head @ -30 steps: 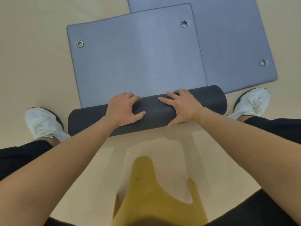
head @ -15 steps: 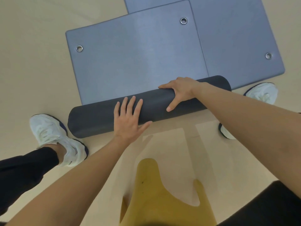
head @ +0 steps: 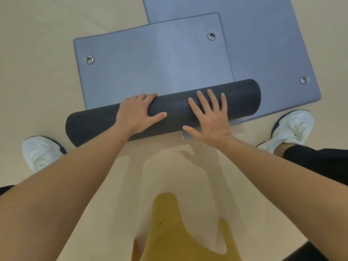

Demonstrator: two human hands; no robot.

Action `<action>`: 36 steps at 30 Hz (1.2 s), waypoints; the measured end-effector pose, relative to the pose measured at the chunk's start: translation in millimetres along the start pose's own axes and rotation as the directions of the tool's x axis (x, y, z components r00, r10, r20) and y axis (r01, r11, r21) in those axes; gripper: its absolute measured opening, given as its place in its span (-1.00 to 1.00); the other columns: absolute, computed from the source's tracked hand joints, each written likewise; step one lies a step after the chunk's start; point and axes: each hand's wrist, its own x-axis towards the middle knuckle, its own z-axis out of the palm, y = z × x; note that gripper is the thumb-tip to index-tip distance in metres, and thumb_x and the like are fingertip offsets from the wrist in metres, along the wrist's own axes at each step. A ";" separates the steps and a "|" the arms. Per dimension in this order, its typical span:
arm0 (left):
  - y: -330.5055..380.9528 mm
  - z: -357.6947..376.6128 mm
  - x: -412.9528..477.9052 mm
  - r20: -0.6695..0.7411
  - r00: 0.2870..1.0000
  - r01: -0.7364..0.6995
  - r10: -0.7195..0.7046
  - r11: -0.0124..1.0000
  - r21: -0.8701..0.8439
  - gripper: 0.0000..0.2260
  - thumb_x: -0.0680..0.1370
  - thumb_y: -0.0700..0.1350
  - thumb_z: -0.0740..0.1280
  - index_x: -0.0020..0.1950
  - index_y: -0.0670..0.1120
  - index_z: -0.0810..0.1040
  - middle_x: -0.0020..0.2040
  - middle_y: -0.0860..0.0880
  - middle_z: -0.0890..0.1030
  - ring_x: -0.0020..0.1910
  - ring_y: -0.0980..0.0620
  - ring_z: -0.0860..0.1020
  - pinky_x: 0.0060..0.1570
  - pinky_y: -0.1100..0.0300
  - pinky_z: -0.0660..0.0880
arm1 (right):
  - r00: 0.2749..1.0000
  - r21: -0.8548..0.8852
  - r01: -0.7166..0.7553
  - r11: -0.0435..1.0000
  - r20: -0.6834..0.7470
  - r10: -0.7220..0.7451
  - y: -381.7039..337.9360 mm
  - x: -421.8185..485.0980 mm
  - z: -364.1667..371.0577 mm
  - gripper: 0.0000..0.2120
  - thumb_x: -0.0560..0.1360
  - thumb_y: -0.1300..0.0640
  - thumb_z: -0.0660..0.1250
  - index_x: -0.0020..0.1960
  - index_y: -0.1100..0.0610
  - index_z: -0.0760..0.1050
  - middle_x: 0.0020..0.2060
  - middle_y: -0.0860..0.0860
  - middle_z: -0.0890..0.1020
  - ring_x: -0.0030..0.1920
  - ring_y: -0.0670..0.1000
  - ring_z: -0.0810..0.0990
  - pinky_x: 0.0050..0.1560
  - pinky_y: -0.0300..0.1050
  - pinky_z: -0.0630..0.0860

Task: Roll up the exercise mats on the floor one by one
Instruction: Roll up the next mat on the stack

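Mat roll (head: 94,125) lies gripped by left hand (head: 135,114), right hand (head: 209,119) pressing flat, fingers spread.

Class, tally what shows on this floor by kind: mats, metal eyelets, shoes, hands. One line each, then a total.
Mats: 2, part-rolled mat, flat mat
Metal eyelets: 3
Shoes: 2
Hands: 2, left hand, right hand
Total: 9
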 end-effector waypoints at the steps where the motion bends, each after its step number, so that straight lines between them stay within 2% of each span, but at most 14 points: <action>1: -3.2 -3.3 8.0 0.034 0.999 -0.002 0.002 1.000 -0.009 -0.26 0.50 0.54 0.02 0.51 0.11 0.35 0.32 0.00 0.58 0.24 -0.13 0.55 0.17 -0.09 0.45 | 0.999 -0.024 0.001 1.000 0.048 0.000 1.4 4.6 0.0 -0.16 0.54 -0.49 0.02 0.64 0.02 0.18 0.61 0.18 0.23 0.60 0.32 0.12 0.52 0.47 0.00; 5: -12.5 -16.1 35.3 0.137 0.990 0.033 -0.028 0.999 -0.033 -0.28 0.52 0.52 0.00 0.50 0.10 0.40 0.30 0.01 0.59 0.24 -0.12 0.55 0.11 -0.06 0.46 | 0.989 -0.057 -0.014 0.998 0.148 0.022 10.9 39.2 -0.3 -0.11 0.52 -0.55 -0.09 0.64 -0.01 0.13 0.60 0.17 0.24 0.61 0.31 0.11 0.53 0.46 -0.04; 8: -7.6 -18.0 39.0 -0.078 0.995 0.068 -0.064 0.997 0.048 -0.41 0.63 0.37 0.07 0.41 -0.01 0.53 0.28 -0.05 0.63 0.23 -0.16 0.56 0.17 -0.07 0.42 | 0.986 -0.040 -0.043 0.998 0.160 0.049 16.6 64.4 3.9 -0.15 0.53 -0.54 -0.14 0.61 -0.04 0.19 0.56 0.13 0.31 0.58 0.28 0.18 0.54 0.43 -0.01; 11: 6.7 -9.0 19.8 -0.320 0.943 0.094 -0.088 0.996 0.004 -0.56 0.66 0.18 0.17 0.37 -0.06 0.56 0.30 -0.05 0.64 0.24 -0.14 0.56 0.23 -0.06 0.39 | 0.990 -0.016 -0.042 0.999 0.138 0.043 23.6 88.1 5.6 -0.20 0.54 -0.51 -0.15 0.55 -0.04 0.29 0.47 0.10 0.43 0.50 0.25 0.29 0.53 0.39 0.06; 13: 15.5 2.1 -0.1 -0.401 0.908 0.126 -0.117 0.992 -0.003 -0.56 0.64 0.15 0.23 0.41 -0.08 0.52 0.40 -0.06 0.57 0.35 -0.14 0.51 0.32 -0.09 0.35 | 0.989 0.015 -0.047 0.999 0.140 0.045 28.0 106.1 5.3 -0.24 0.54 -0.50 -0.13 0.49 -0.04 0.35 0.38 0.07 0.49 0.43 0.22 0.38 0.51 0.36 0.10; 15: 20.7 17.6 -16.4 -0.391 0.910 0.158 -0.136 0.987 0.024 -0.46 0.61 0.17 0.27 0.50 -0.10 0.45 0.52 -0.13 0.45 0.49 -0.20 0.39 0.45 -0.15 0.28 | 0.982 0.045 -0.060 0.997 0.184 0.051 31.2 126.5 3.7 -0.24 0.52 -0.52 -0.14 0.44 -0.07 0.38 0.32 0.03 0.54 0.36 0.19 0.44 0.49 0.31 0.16; 17: 23.1 29.7 -22.6 -0.279 0.950 0.173 -0.143 0.981 0.084 -0.25 0.54 0.25 0.33 0.61 -0.12 0.28 0.62 -0.18 0.27 0.61 -0.27 0.20 0.57 -0.23 0.11 | 0.968 0.053 -0.066 0.996 0.246 0.051 35.7 145.4 0.5 -0.23 0.50 -0.54 -0.17 0.42 -0.11 0.40 0.28 0.01 0.57 0.30 0.18 0.47 0.42 0.26 0.24; 19: 19.7 32.1 -15.5 -0.178 0.975 0.164 -0.137 0.975 0.149 -0.01 0.44 0.35 0.39 0.68 -0.12 0.09 0.67 -0.20 0.10 0.65 -0.29 0.02 0.60 -0.27 -0.05 | 0.950 0.065 -0.065 0.996 0.309 0.041 39.9 161.6 -2.8 -0.23 0.49 -0.55 -0.18 0.42 -0.13 0.40 0.27 0.03 0.58 0.28 0.19 0.48 0.34 0.22 0.29; 22: 8.9 22.8 5.7 -0.153 0.980 0.159 -0.129 0.967 0.201 0.15 0.33 0.45 0.43 0.69 -0.12 0.01 0.67 -0.22 0.07 0.65 -0.31 0.00 0.59 -0.29 -0.07 | 0.905 0.099 -0.105 0.990 0.422 0.053 46.0 185.8 -6.0 -0.25 0.52 -0.54 -0.14 0.46 -0.14 0.40 0.33 0.03 0.54 0.32 0.19 0.45 0.34 0.20 0.29; 24: 1.1 13.8 17.7 -0.159 0.980 0.155 -0.122 0.964 0.218 0.14 0.33 0.48 0.41 0.68 -0.11 0.04 0.65 -0.22 0.14 0.64 -0.30 0.06 0.59 -0.28 -0.04 | 0.928 0.126 -0.119 0.985 0.368 0.065 47.2 197.6 -7.4 -0.31 0.57 -0.48 -0.08 0.48 -0.12 0.40 0.40 0.03 0.49 0.38 0.19 0.42 0.43 0.22 0.24; 27: -6.9 3.6 34.9 -0.187 0.975 0.156 -0.119 0.968 0.196 0.09 0.34 0.54 0.32 0.66 -0.09 0.13 0.62 -0.21 0.25 0.60 -0.29 0.16 0.59 -0.26 0.02 | 0.995 0.159 -0.084 0.984 0.062 0.075 46.9 194.8 -11.7 -0.43 0.63 -0.33 0.02 0.42 -0.02 0.49 0.36 0.04 0.54 0.33 0.17 0.47 0.43 0.17 0.26; 30: -15.7 -5.8 50.3 -0.186 0.977 0.141 -0.108 0.974 0.178 0.08 0.32 0.61 0.23 0.63 -0.07 0.20 0.58 -0.18 0.32 0.56 -0.26 0.25 0.58 -0.23 0.08 | 0.989 0.141 0.013 0.990 -0.147 0.008 45.3 167.2 -12.3 -0.43 0.60 -0.33 0.12 0.33 0.05 0.56 0.30 0.07 0.59 0.27 0.20 0.51 0.40 0.23 0.31; 32: -22.8 -12.3 59.4 -0.187 0.979 0.118 -0.087 0.980 0.162 0.09 0.30 0.65 0.18 0.60 -0.08 0.27 0.54 -0.16 0.39 0.51 -0.26 0.32 0.56 -0.21 0.13 | 0.986 0.055 0.065 0.996 -0.159 -0.056 47.5 149.0 -6.7 -0.34 0.56 -0.40 0.16 0.38 0.08 0.52 0.33 0.11 0.56 0.31 0.23 0.49 0.43 0.31 0.27; 36: -31.9 -25.1 76.0 -0.165 0.984 0.094 -0.070 0.986 0.140 0.11 0.25 0.69 0.13 0.56 -0.05 0.32 0.48 -0.10 0.45 0.42 -0.21 0.40 0.51 -0.15 0.22 | 0.993 -0.073 0.108 0.991 -0.032 -0.111 53.8 142.3 -4.6 0.00 0.38 -0.62 0.13 0.57 0.07 0.31 0.48 0.14 0.42 0.46 0.27 0.36 0.49 0.39 0.16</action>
